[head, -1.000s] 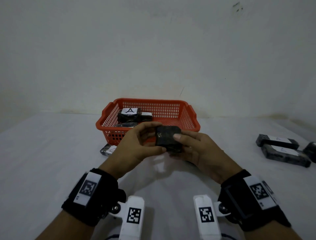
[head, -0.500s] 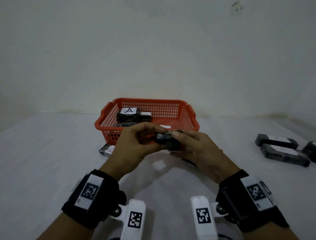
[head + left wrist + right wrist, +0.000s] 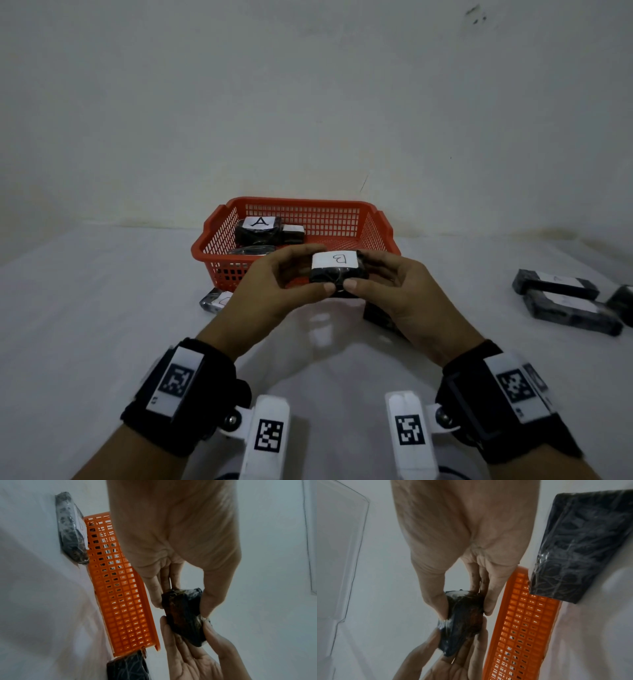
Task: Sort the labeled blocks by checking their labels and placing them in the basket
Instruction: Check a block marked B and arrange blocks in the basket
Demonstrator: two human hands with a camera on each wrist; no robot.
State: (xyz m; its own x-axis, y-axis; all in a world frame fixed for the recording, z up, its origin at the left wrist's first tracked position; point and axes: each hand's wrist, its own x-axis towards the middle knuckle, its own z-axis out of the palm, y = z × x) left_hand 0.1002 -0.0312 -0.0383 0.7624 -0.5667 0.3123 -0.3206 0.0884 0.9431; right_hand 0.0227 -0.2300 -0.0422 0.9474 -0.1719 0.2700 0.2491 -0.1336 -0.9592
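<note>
A black wrapped block (image 3: 337,274) with a white label reading "B" on top is held in the air just in front of the orange basket (image 3: 380,233). My left hand (image 3: 287,284) pinches its left end and my right hand (image 3: 387,287) pinches its right end, thumbs meeting on the near side. The wrist views show the same block (image 3: 184,616) (image 3: 462,620) between fingers and thumbs of both hands. Inside the basket lie several black blocks, one (image 3: 258,229) labelled "A".
A block (image 3: 215,300) lies on the white table by the basket's front left corner. Another dark block (image 3: 380,317) sits under my right hand. Three more blocks (image 3: 568,301) lie at the far right. A wall stands behind the basket.
Both hands have turned the block over, so its white "B" label now faces up where earlier only the black wrapping showed. The block stayed in front of the basket.
</note>
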